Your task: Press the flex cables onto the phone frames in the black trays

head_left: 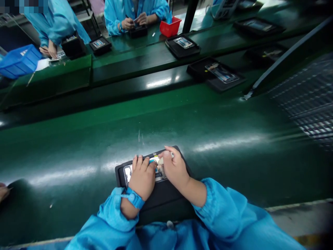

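Note:
In front of me a black foam tray (163, 199) holds an opened phone (128, 172) with its inner parts showing. My left hand (142, 177) rests over the phone, its fingers stretched across it and holding nothing; a blue strap circles that wrist. Closed around a pale, pen-like tool (161, 161), my right hand (177, 171) is over the phone's right part. The tool points down at the phone near my left fingertips. Its tip and the spot it meets are too small to make out.
Along the raised conveyor (125, 71) lie several black trays with opened phones, one tray (223, 76) nearest me at right. Across it, people in blue work by a red bin (170, 27) and a blue bin (22, 60). A metal bar (286, 59) slants at right. Another person's hand (3, 192) shows at left.

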`<state>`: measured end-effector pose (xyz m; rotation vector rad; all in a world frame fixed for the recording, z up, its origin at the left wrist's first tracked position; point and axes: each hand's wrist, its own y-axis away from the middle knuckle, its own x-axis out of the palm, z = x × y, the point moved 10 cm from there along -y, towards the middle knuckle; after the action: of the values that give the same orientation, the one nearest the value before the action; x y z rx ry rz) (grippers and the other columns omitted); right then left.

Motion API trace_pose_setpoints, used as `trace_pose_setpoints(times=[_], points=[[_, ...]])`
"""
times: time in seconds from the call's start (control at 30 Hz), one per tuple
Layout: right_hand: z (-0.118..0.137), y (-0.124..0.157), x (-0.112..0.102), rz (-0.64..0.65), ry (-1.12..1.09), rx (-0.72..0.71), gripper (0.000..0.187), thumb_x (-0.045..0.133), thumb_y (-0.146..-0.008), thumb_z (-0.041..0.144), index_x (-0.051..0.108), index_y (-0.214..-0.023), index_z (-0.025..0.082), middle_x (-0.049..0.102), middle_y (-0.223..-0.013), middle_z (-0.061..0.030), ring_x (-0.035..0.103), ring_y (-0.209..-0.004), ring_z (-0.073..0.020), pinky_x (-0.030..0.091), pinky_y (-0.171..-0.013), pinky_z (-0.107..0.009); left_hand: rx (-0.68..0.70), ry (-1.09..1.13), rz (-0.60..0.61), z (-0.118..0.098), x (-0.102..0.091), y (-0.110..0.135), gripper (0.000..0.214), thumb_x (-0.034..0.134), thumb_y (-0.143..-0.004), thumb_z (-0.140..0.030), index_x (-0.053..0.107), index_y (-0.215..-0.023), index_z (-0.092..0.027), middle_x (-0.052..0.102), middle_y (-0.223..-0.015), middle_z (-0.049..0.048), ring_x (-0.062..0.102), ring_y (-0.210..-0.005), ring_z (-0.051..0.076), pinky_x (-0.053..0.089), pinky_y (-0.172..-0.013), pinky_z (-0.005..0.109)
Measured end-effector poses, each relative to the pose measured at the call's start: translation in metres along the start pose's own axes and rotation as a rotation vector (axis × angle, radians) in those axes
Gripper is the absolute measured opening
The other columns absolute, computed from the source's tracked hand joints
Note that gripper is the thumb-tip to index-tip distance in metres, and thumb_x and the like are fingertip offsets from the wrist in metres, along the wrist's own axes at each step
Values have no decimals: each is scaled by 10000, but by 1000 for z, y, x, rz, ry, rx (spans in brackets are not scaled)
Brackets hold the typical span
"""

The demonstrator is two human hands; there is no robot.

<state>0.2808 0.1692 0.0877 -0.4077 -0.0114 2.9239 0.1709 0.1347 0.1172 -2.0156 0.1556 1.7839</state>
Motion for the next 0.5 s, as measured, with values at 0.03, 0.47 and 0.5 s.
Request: trace_pose_setpoints(times=[0.03,0.47,0.5], points=[[3,0,0,3,25,-29,323,400,-823,429,508,-993,177,652,-793,-74,619,-728,-193,500,-664,-361,-1,-2,3,0,1,0,193,493,-784,-170,618,-931,-177,615,-973,82,511,-1030,289,366,-930,512],[40,4,6,50,237,-299,303,342,-856,362,545,-964,165,668,-792,-83,634,-761,-192,515,-677,-316,-11,-3,-4,1,0,-1,216,468,-777,-150,617,-931,-174,611,-964,74,506,-1015,279,349,-944,488],[47,5,9,74,276,-354,306,337,-859,358,557,-947,164,669,-793,-84,634,-757,-192,514,-675,-312,-7,0,-6,1,0,-1,223,466,-769,-139,617,-932,-166,612,-963,77,506,-1012,281,350,-942,488]])
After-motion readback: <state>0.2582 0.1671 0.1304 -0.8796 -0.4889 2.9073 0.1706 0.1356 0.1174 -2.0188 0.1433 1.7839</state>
